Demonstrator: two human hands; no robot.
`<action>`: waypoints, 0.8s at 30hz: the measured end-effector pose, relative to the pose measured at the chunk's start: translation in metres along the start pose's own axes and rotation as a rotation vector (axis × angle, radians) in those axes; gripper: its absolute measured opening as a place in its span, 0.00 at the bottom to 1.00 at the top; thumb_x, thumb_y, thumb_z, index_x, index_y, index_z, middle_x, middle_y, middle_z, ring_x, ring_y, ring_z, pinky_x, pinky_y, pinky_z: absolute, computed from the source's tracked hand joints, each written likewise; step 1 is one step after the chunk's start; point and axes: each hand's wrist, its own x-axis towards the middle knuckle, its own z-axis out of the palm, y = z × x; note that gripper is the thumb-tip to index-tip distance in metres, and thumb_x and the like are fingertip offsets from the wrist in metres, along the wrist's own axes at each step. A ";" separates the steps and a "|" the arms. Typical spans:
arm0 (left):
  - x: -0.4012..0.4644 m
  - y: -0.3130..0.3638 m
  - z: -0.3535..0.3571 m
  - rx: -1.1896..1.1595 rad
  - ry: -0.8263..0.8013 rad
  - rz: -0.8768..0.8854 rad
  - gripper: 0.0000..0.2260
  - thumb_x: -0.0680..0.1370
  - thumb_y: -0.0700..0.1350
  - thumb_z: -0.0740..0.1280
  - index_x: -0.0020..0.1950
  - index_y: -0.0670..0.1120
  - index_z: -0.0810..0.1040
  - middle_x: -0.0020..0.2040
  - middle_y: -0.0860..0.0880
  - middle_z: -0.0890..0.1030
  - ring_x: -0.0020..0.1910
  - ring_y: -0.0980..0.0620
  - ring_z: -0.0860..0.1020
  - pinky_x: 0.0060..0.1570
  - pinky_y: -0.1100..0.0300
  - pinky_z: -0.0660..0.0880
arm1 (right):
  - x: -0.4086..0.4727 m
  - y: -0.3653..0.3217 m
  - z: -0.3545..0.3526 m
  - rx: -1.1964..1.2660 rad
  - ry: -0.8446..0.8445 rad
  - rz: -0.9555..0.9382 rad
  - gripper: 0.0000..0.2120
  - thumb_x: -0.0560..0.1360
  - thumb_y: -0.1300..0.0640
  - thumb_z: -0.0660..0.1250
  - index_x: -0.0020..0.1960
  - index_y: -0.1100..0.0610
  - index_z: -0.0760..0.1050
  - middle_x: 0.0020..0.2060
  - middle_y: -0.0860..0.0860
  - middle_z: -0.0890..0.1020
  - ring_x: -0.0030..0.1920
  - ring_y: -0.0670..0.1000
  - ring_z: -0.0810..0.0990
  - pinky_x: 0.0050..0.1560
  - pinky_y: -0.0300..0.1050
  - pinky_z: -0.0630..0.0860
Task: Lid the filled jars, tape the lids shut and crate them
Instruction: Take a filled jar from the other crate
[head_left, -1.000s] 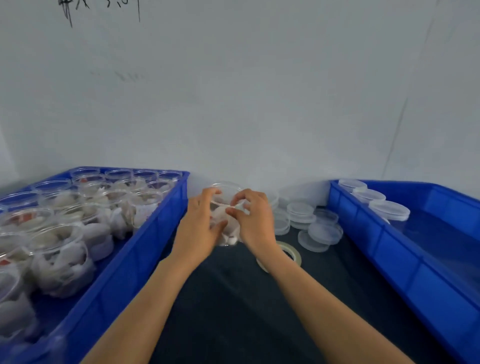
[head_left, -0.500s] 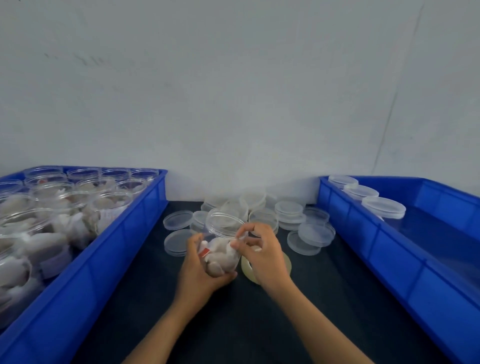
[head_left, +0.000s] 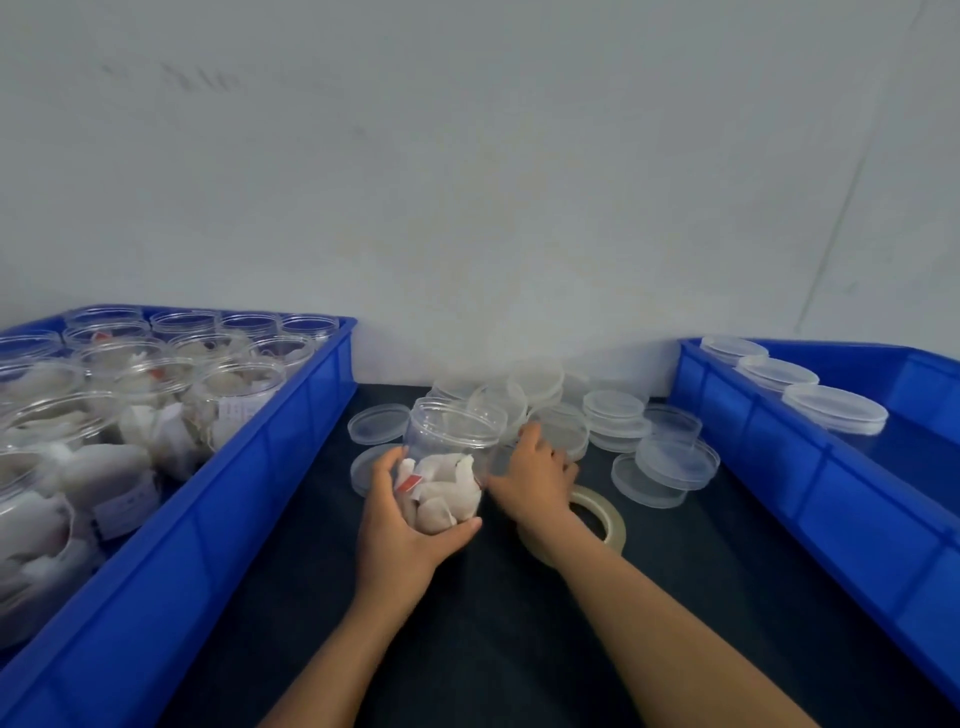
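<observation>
At frame centre the left hand (head_left: 400, 525) grips the open jar (head_left: 447, 467), upright on the table (head_left: 519, 639). The right hand (head_left: 535, 478), fingers loosely curled, reaches into the lids (head_left: 613, 421) just right of the jar's mouth; whether it holds one, I cannot tell.

A: What is seen at the back?
B: A pale grey wall (head_left: 467, 182) is seen, and the upper half of the view is filled by it. Faint dark marks (head_left: 208, 78) are noticed on it at the upper left, too blurred to be read.
A: And at the right?
B: A thin slanted line (head_left: 841, 208) is seen down the wall there.
A: What is found below?
B: A dark table top (head_left: 519, 623) is found, met by the wall at its far edge.
</observation>
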 end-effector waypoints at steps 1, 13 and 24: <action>0.000 0.000 0.000 -0.006 0.001 -0.004 0.43 0.59 0.43 0.83 0.68 0.54 0.65 0.61 0.59 0.73 0.61 0.56 0.74 0.58 0.57 0.74 | 0.002 -0.004 0.004 -0.046 0.001 0.001 0.37 0.73 0.36 0.61 0.71 0.59 0.56 0.66 0.61 0.70 0.68 0.62 0.66 0.65 0.59 0.60; -0.003 0.009 -0.002 -0.045 0.006 0.000 0.43 0.59 0.45 0.83 0.67 0.63 0.65 0.59 0.65 0.72 0.60 0.59 0.74 0.56 0.60 0.74 | -0.004 -0.008 -0.033 0.188 -0.061 -0.132 0.37 0.71 0.48 0.69 0.72 0.55 0.52 0.64 0.60 0.65 0.64 0.64 0.65 0.63 0.54 0.63; -0.014 0.022 -0.002 -0.011 -0.144 -0.014 0.35 0.58 0.44 0.83 0.52 0.57 0.62 0.53 0.59 0.72 0.48 0.67 0.76 0.41 0.73 0.74 | -0.066 0.069 -0.090 0.819 -0.246 -0.184 0.47 0.64 0.61 0.80 0.68 0.39 0.53 0.61 0.52 0.71 0.64 0.44 0.71 0.55 0.36 0.72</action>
